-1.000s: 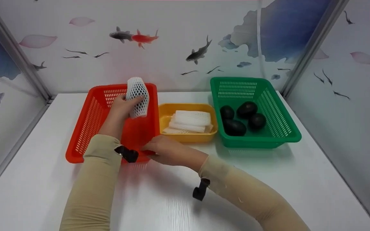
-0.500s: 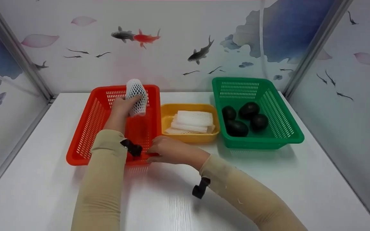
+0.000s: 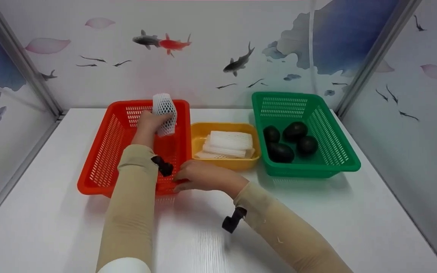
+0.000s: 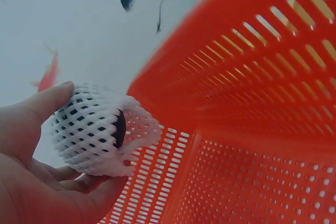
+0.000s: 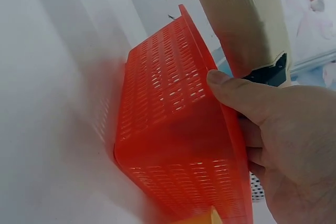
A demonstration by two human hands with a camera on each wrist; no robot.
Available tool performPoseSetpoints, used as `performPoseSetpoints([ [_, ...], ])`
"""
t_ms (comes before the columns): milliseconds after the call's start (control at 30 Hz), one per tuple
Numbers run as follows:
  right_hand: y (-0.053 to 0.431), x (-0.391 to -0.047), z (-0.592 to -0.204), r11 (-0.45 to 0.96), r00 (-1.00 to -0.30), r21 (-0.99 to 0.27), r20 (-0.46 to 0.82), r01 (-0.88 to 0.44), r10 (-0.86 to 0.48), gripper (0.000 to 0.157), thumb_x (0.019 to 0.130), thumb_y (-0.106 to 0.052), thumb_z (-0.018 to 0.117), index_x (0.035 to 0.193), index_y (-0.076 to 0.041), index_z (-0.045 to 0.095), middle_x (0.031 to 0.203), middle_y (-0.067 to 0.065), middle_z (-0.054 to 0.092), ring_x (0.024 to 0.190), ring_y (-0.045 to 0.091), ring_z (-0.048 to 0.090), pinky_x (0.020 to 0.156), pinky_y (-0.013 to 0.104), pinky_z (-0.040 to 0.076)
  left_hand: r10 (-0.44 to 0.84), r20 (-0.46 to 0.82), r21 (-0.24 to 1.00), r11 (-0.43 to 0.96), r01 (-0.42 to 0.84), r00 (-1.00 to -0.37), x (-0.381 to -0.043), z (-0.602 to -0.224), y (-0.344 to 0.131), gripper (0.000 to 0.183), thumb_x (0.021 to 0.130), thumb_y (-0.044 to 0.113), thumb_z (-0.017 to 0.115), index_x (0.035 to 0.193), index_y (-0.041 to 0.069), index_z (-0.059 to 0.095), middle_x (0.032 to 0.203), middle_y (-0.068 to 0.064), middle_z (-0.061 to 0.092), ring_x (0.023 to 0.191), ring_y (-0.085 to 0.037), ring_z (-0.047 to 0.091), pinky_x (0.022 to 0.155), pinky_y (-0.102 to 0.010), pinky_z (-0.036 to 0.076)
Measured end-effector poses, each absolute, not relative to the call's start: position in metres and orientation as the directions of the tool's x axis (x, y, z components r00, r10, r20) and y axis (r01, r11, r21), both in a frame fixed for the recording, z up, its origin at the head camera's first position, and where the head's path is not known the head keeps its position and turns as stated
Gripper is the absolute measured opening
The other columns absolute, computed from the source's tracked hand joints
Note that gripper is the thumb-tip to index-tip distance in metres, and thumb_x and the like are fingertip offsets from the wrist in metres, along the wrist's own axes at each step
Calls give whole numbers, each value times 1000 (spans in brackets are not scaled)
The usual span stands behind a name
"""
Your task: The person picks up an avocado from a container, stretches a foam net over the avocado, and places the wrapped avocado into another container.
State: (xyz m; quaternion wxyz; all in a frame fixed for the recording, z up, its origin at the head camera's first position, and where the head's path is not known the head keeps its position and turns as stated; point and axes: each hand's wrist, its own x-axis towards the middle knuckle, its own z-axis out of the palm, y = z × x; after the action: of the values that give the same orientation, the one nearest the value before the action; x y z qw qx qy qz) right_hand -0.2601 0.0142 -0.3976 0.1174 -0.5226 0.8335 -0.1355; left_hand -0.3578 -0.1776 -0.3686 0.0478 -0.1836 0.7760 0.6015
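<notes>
My left hand [image 3: 148,123] holds an avocado in a white foam net sleeve [image 3: 165,112] above the far right part of the red basket [image 3: 98,157]. In the left wrist view, the thumb lies on one side of the foam net sleeve [image 4: 86,129] and the fingers on the other. Dark skin shows through the mesh and at the loose, gaping end. My right hand [image 3: 207,176] grips the red basket's rim at the near right corner. From the right wrist view, its thumb [image 5: 220,80] presses the outside of the rim, with the fingers curled inside.
A yellow basket [image 3: 228,163] with several flat white foam nets [image 3: 230,140] stands right of the red one. Beyond it, a green basket [image 3: 305,170] holds several dark avocados [image 3: 295,131]. A fish-patterned wall panel [image 3: 199,76] rises behind the white table [image 3: 199,235].
My left forearm and wrist have swung a little to the right and farther forward, the netted avocado staying over the red basket. My right hand keeps its grip on the rim.
</notes>
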Motion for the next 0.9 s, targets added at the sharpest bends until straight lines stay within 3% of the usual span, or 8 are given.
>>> performPoseSetpoints([
  [233, 9, -266, -390, 456, -451, -499, -139, -738, -882, 23, 87, -28, 73, 107, -17, 71, 87, -10, 64, 81, 9, 55, 78, 18, 48, -150, -382, 829, 379, -410, -912, -360, -378, -178, 71, 81, 30, 80, 139, 8, 44, 129, -13, 55, 111, -32, 56, 95, -51, 47],
  [600, -3, -262, -383, 523, -478, -382, -212, -762, -852, 22, 86, -38, 72, 93, -17, 71, 72, -6, 58, 68, 11, 51, 64, 21, 44, -140, -478, 816, 294, -497, -867, -352, -401, -186, 74, 76, 33, 83, 137, 14, 45, 126, -8, 56, 108, -31, 58, 92, -52, 49],
  [733, -3, -262, -383, 517, -478, -364, -198, -774, -856, 23, 86, -38, 72, 94, -16, 71, 72, -5, 58, 68, 11, 51, 64, 21, 44, -126, -456, 823, 316, -472, -881, -353, -406, -188, 73, 78, 33, 82, 138, 13, 45, 126, -10, 56, 108, -31, 58, 92, -52, 49],
  [900, -1, -263, -384, 530, -487, -368, -211, -764, -848, 22, 86, -38, 72, 93, -17, 71, 72, -6, 58, 68, 11, 51, 64, 21, 44, -136, -469, 834, 257, -488, -873, -352, -406, -185, 88, 67, 37, 89, 139, 18, 42, 127, -6, 55, 109, -29, 57, 92, -53, 49],
])
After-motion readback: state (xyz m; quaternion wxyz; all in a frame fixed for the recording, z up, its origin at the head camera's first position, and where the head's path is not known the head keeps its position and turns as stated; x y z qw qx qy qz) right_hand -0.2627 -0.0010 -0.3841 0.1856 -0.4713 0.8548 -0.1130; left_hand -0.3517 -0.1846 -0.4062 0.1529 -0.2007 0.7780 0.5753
